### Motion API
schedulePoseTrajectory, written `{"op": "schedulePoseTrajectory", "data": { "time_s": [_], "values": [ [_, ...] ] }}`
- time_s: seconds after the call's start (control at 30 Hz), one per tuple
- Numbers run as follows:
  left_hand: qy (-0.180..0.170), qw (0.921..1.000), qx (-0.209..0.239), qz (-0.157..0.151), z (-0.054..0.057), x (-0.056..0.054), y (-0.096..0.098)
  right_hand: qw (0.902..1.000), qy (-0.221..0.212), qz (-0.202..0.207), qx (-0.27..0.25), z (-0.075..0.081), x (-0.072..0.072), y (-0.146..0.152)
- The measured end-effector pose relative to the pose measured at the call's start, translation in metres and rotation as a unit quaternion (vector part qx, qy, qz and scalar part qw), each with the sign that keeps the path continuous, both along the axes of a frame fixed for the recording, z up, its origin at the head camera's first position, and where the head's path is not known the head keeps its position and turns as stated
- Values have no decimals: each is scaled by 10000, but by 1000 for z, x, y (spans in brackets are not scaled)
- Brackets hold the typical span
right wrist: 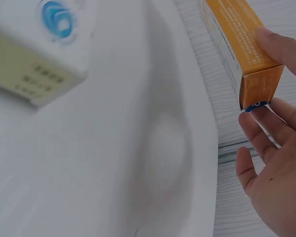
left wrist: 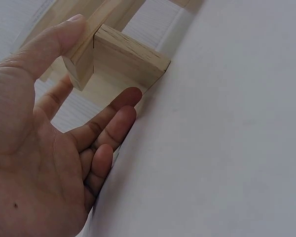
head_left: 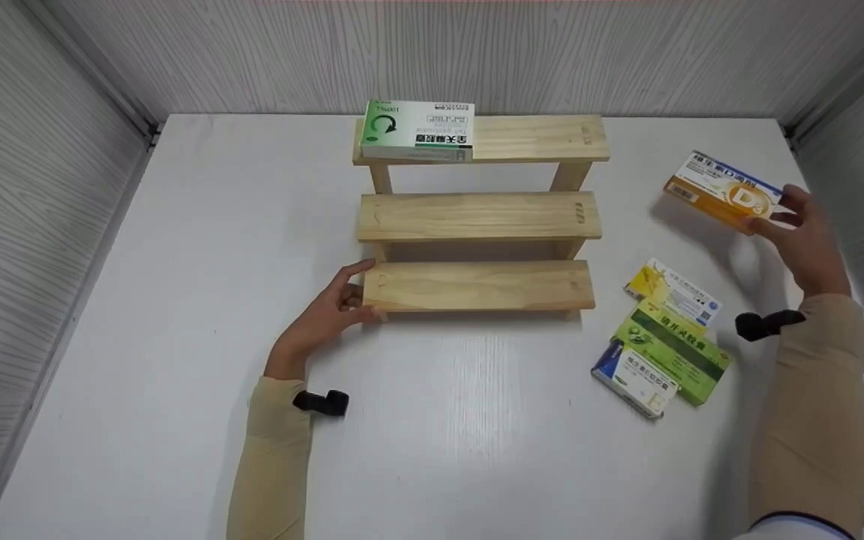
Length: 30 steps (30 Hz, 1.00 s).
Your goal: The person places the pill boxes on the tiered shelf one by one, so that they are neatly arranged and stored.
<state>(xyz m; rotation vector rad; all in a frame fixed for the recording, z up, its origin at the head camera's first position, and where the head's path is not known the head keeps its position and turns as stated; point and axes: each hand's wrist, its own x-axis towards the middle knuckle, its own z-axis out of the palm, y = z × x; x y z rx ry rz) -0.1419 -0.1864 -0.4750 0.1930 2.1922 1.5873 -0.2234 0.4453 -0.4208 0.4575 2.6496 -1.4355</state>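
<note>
My right hand (head_left: pixel 811 244) pinches a white and orange medicine box (head_left: pixel 717 193) marked D3 at one end, off the table to the right of the rack. In the right wrist view, the thumb presses the orange side of the box and fingertips touch its far edge. At the left end of a three-step wooden rack (head_left: pixel 477 286), my left hand (head_left: pixel 323 315) grips the lowest board between thumb and index finger. Its other fingers curl loosely beside the rack's leg in the left wrist view. A green and white medicine box (head_left: pixel 421 129) lies on the top step, at its left.
To the right of the rack lie a yellow and white box (head_left: pixel 683 292), a green box (head_left: pixel 679 341) and a blue and white box (head_left: pixel 638 379), close together and overlapping. Wood-grain panels (head_left: pixel 432 52) enclose the white table (head_left: pixel 439 450) at the back and sides.
</note>
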Motion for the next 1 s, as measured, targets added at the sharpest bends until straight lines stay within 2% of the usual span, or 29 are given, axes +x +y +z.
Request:
{"op": "schedulePoseTrajectory", "data": {
  "time_s": [0.13,0.27,0.43,0.63,0.8,1.0],
  "values": [
    [54,10000,11,10,-3,-1,-1,9943,573,-342,-830,15,-1,-5],
    [190,9998,-20,0,-6,-1,-2,9722,1266,-661,-1857,30,-2,-14],
    [263,9996,30,-52,-7,-1,-3,9425,2099,-765,-2486,46,-4,-32],
    [318,9994,46,-96,-7,-1,-3,9015,2732,-503,-3319,69,-7,-52],
    [306,9995,49,-109,-8,-1,-4,8819,2977,-174,-3652,86,-10,-71],
    [236,9997,39,-87,-10,-2,-3,8560,3198,500,-4031,89,-16,-100]
  ]
}}
